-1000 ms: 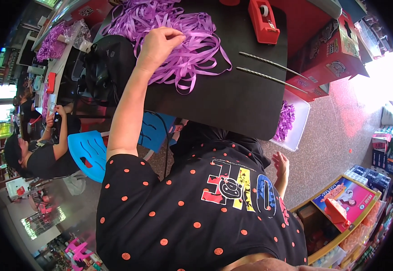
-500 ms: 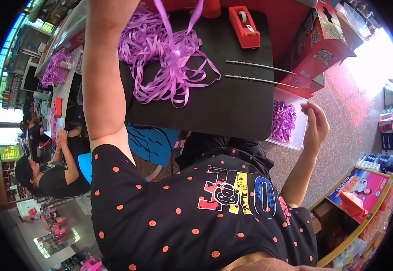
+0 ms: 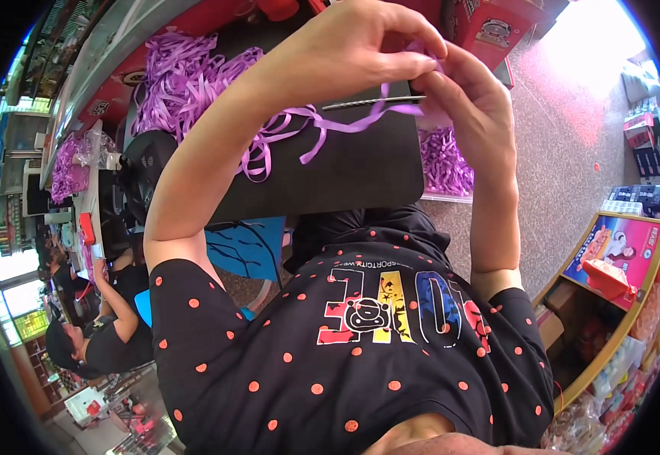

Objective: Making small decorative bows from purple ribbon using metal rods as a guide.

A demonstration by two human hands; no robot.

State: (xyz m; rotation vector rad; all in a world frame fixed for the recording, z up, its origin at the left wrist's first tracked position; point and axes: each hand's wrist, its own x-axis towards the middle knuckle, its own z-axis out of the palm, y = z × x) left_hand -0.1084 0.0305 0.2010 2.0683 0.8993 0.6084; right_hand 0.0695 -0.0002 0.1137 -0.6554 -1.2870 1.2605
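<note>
Above the far right part of the black table (image 3: 337,174), my left hand (image 3: 345,49) and my right hand (image 3: 474,98) meet, fingertips close together. Both are closed in a pinch on a purple ribbon (image 3: 356,125), whose loose end trails left over the table. The fingers partly cover the gripped part. A large tangled heap of purple ribbon (image 3: 182,80) lies left of my hands, partly behind my left forearm. Beneath my hands, a twisted metal rod (image 3: 368,101) shows in part. Right of the table, a clear plastic box holds a pile of short purple ribbon pieces (image 3: 445,163).
Red cartons (image 3: 493,26) stand beyond my right hand. At the lower right is a wooden shelf (image 3: 648,265) with a red item on top. A blue seat (image 3: 242,250) is beside the table's near edge. At far left, another person (image 3: 110,334) sits by a counter.
My left arm has swung down and right from the upper edge, bringing ribbon along. My right hand has risen from beside the plastic box to meet it. The view has shifted slightly.
</note>
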